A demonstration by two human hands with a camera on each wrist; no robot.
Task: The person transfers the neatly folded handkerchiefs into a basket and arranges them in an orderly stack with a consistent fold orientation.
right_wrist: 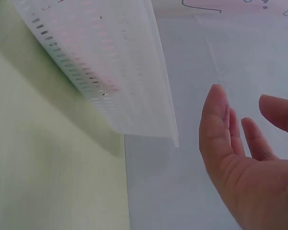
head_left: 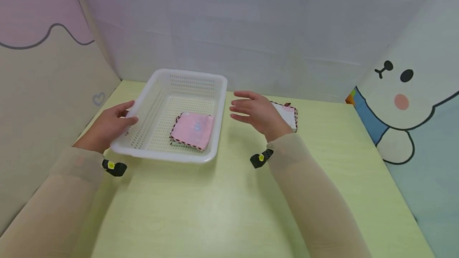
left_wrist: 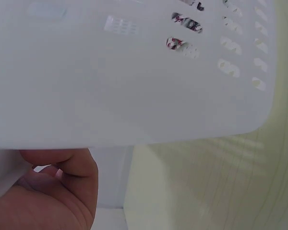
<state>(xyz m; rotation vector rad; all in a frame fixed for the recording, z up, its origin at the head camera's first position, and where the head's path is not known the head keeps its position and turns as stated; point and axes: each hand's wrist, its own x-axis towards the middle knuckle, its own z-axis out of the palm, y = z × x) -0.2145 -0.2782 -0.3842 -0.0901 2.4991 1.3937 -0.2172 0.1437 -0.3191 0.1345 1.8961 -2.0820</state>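
Observation:
A white perforated plastic basket (head_left: 163,155) is at the left of the table, its near side raised a little over the surface. My left hand (head_left: 106,128) grips its left rim; the left wrist view shows curled fingers (left_wrist: 77,165) at the rim. Inside the basket lies a pink square cloth (head_left: 192,129) with a dark checkered edge, on top of other cloth. Just right of the basket, my right hand (head_left: 255,114) is in the air, fingers spread and holding nothing. Behind it a white and pink cloth (head_left: 285,114) with the same edging lies on the table, partly hidden by that hand.
The pale yellow-green table (head_left: 201,218) meets a light fabric wall (head_left: 251,31) close behind the basket. Printed panels stand at the left (head_left: 43,90) and at the right (head_left: 423,102), along the table's sides.

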